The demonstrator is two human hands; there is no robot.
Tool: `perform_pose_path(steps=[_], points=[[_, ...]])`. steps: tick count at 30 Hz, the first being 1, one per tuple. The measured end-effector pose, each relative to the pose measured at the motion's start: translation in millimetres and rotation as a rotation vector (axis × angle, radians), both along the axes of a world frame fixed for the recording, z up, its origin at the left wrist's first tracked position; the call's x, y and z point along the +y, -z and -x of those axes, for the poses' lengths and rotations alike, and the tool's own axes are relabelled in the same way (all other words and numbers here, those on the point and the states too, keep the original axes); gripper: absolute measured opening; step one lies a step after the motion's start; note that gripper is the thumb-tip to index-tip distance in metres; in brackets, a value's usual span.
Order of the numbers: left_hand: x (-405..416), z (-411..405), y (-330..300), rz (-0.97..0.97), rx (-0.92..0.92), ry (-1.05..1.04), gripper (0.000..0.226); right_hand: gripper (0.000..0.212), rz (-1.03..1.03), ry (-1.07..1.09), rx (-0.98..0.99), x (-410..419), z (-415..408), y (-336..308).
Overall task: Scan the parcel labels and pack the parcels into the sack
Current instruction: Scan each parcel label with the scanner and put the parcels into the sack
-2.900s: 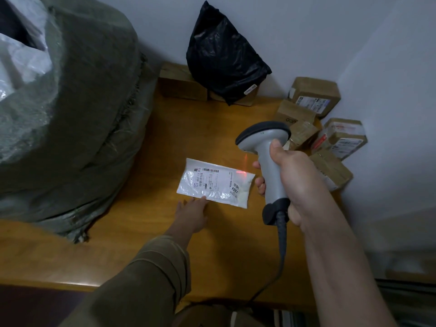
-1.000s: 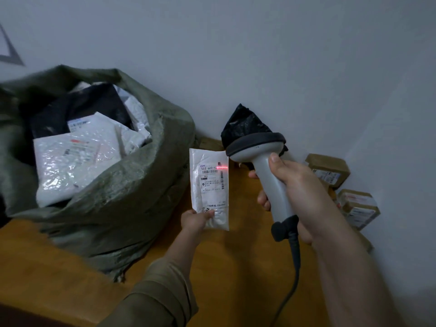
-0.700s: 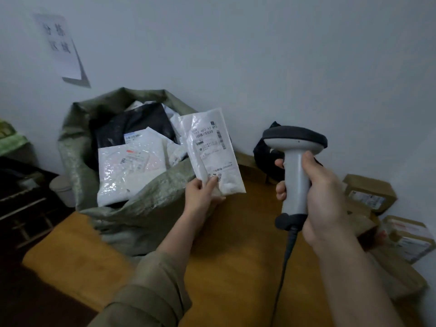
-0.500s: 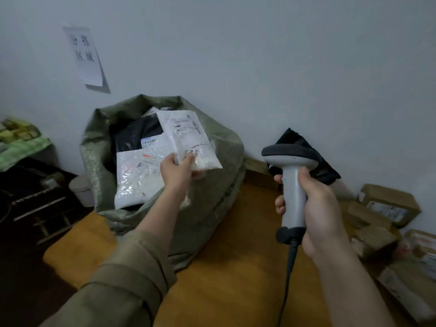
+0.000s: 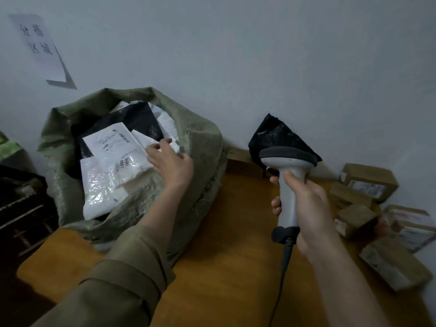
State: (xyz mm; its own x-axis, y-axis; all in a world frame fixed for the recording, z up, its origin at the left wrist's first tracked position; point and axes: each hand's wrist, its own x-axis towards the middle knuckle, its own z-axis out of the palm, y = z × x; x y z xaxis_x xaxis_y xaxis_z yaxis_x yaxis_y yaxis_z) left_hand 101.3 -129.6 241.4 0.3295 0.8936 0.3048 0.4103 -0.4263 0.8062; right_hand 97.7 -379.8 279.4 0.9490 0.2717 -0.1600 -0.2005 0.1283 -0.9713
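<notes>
As a person leans over a wooden desk [image 5: 224, 267], the left hand [image 5: 172, 165] reaches into the open mouth of a coarse, green woven sack [image 5: 200, 147], its fingers [image 5: 162, 145] loosely spread and resting against the edge of a flat white plastic parcel [image 5: 118, 147] that lies label-up on top of the load. Whether the fingers pinch that parcel or merely touch it cannot be told. Beneath it sit a crinkled, glossy white mailer [image 5: 99, 190] and a black plastic bag [image 5: 132, 119], all packed within the sack's rolled rim. An olive cloth sleeve [image 5: 122, 279] with a folded cuff covers the left forearm.

The right hand [image 5: 304, 208], bare to the arm, is wrapped firmly around the pale grey handle of a pistol-shaped barcode scanner [image 5: 289, 185], holding it upright over the desk; the scanner's dark, rounded head points toward the wall and a cable [image 5: 282, 279] trails down from its black base.

Behind the scanner, a crumpled black plastic parcel [image 5: 278, 135] leans against the grey wall [image 5: 259, 55], resting on a low cardboard box [image 5: 238, 159]. Several small brown cardboard boxes [image 5: 368, 182] with white printed labels are heaped at the desk's right end, near the corner. A white paper sign [image 5: 41, 46] with dark characters hangs on the wall above the sack, its lower corner curling away.
</notes>
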Motion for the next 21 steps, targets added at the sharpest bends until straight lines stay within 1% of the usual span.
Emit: perform_pose_path(steps=[3,9,11,13,16,18,21], points=[[-24,-26,8,-0.12,0.007,0.108,0.042,0.019,0.015,0.093,0.02,-15,-15,8],[-75,-86,40,-0.313,0.194,0.18,0.033,0.022,0.069,0.249,0.076,-60,-59,34],[-92,-108,53,-0.404,0.244,0.217,0.029,0.021,0.078,0.289,0.095,-76,-75,43],[-109,-130,67,-0.474,0.257,0.323,0.029,0.019,0.081,0.315,0.112,-91,-92,54],[-134,-167,91,-0.448,0.301,0.535,0.039,0.018,0.086,0.343,0.135,-110,-118,72],[-149,-196,107,-0.435,0.362,0.672,0.046,0.019,0.089,0.348,0.157,-120,-138,85],[-169,-242,126,-0.482,0.506,0.853,0.053,0.018,0.108,0.341,0.198,-129,-171,105]])
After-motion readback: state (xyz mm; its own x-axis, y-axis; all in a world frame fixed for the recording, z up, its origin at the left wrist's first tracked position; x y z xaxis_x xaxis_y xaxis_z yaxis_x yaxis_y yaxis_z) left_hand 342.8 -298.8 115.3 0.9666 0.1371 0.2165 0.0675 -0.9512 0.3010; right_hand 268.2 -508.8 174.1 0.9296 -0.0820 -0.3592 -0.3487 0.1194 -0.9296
